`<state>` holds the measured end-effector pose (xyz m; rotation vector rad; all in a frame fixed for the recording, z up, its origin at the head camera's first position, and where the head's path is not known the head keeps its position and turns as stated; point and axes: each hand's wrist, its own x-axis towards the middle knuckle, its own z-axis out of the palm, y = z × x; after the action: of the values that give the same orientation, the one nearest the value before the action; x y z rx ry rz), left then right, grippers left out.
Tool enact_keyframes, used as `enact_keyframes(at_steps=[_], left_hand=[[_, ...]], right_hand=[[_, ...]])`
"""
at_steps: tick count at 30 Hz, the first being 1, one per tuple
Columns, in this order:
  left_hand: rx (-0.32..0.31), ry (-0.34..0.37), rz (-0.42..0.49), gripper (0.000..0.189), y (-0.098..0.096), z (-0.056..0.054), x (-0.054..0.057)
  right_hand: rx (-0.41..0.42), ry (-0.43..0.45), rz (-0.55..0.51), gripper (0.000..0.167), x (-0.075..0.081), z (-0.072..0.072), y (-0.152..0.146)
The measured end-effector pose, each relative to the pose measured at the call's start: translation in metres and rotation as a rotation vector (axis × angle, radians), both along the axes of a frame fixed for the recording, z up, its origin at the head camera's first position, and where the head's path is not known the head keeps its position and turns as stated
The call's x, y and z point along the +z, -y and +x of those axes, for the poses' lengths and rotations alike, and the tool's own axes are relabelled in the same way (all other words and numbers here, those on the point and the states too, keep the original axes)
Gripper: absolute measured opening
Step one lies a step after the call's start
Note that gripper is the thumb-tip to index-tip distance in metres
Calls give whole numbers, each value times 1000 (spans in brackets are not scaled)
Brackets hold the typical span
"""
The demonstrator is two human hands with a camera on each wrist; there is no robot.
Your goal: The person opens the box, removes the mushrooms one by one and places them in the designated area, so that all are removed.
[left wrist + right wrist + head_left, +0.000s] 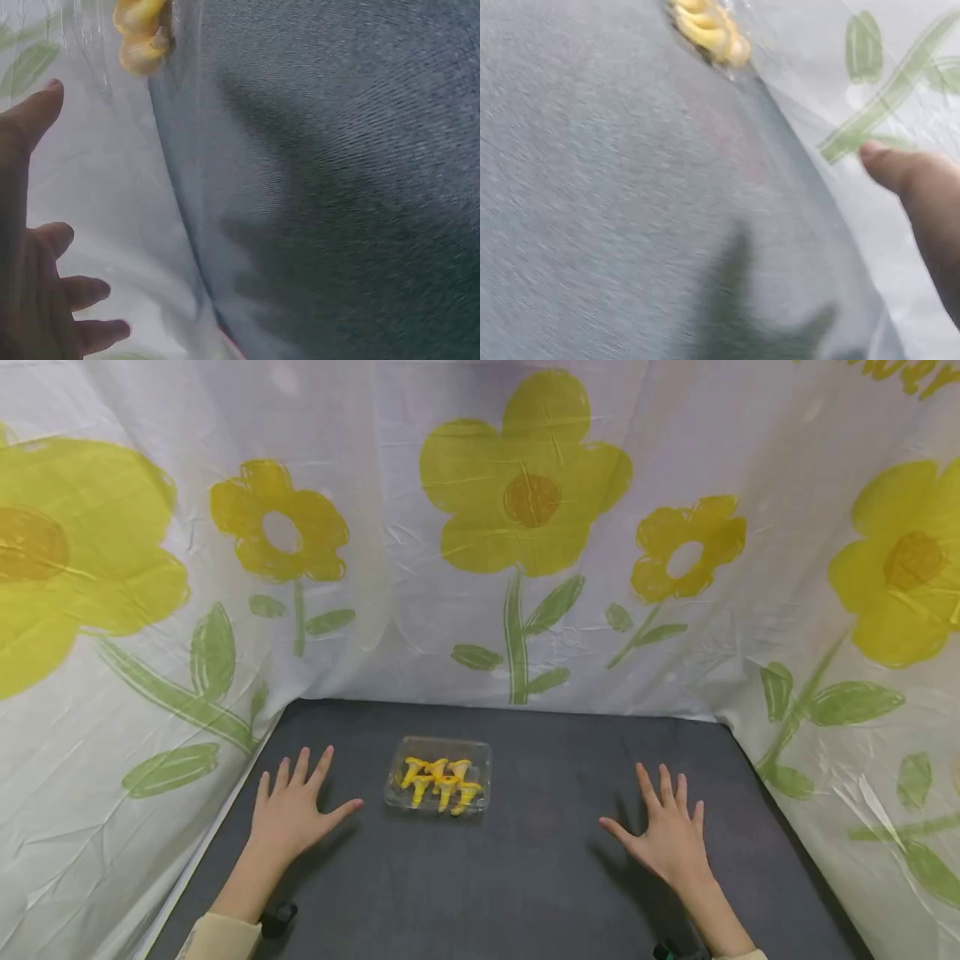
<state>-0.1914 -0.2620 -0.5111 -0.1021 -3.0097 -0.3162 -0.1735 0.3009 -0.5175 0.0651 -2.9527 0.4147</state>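
In the head view a clear plastic tray point(393, 793) stands on the dark table, left of the middle. Several yellow, trumpet-shaped mushroom-like pieces point(446, 787) lie inside it in two rows; they also show at the top edge of the left wrist view point(142, 49) and right wrist view point(709, 30). My left hand point(291, 814) is held over the table to the tray's left, fingers spread and nothing in it. Farther off, to the right of the tray, my right hand point(670, 839) is spread the same way, also holding nothing. Both cast shadows below.
The dark grey tabletop point(525, 877) has white cloth point(405, 610) with printed yellow flowers hanging behind it and along both sides. Dark bands point(279, 920) sit at the wrists, near the light sleeves point(221, 937).
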Motion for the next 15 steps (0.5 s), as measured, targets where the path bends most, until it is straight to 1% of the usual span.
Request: enact_keyframes(at_steps=[3,7,9,12,14,15], left_hand=[[5,37,60,110,2,-1,-5],[12,40,149,106,3,-4,-13],[17,37,201,104,2,-6,-17],[18,36,290,102,-1,-10,-23],[17,28,335,101,-4,-13,-26],[16,21,355,101,-6,-15,-27]], right_hand=[[-3,-10,-82,117,-10,1,6],[6,-56,-189,112,-21,-2,20],[26,-121,-253,107,-26,-4,30],[59,-255,-350,97,-34,-8,45],[79,-347,-405,90,-39,-11,56],[87,-380,-432,87,-41,-13,61]])
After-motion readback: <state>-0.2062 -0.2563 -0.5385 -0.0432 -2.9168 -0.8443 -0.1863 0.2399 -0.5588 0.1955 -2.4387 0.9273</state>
